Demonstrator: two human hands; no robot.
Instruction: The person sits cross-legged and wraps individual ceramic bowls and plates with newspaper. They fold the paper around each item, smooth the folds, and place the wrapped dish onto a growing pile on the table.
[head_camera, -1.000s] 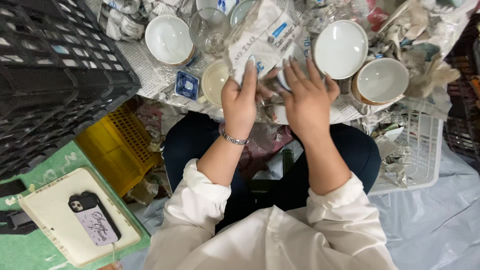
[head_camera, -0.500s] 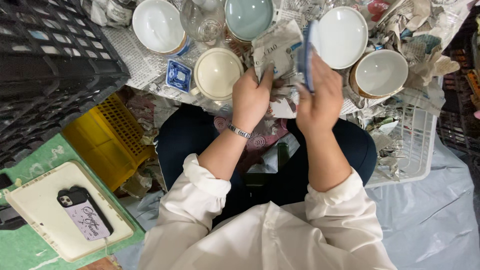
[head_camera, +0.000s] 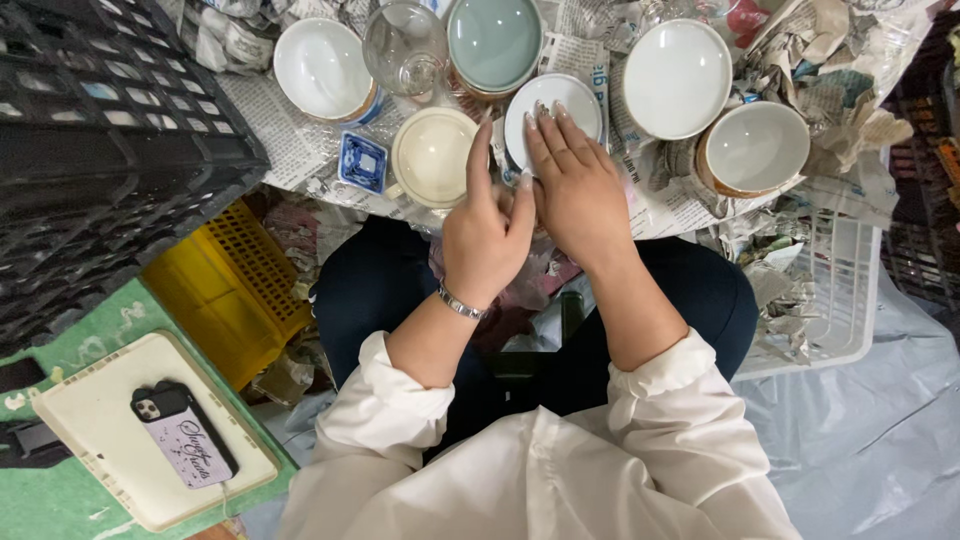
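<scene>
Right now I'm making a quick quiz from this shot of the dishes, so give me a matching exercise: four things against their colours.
Things:
1. small square dish
2. bowl at top centre
3. crate by the left knee
4. plate under the right hand

Colours:
A. white
B. yellow
C. blue and white
D. pale grey-green

Pairs: 1-C, 2-D, 3-B, 4-A

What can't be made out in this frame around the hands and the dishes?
- Small white plate, head view: its near part is hidden behind the right hand, so the grip cannot be judged.
- Left hand: the palm faces away, so whether it holds anything is unclear.
- Grey-green bowl: the top is cut off by the frame edge.
- Glass: any contents are too transparent to tell.
</scene>
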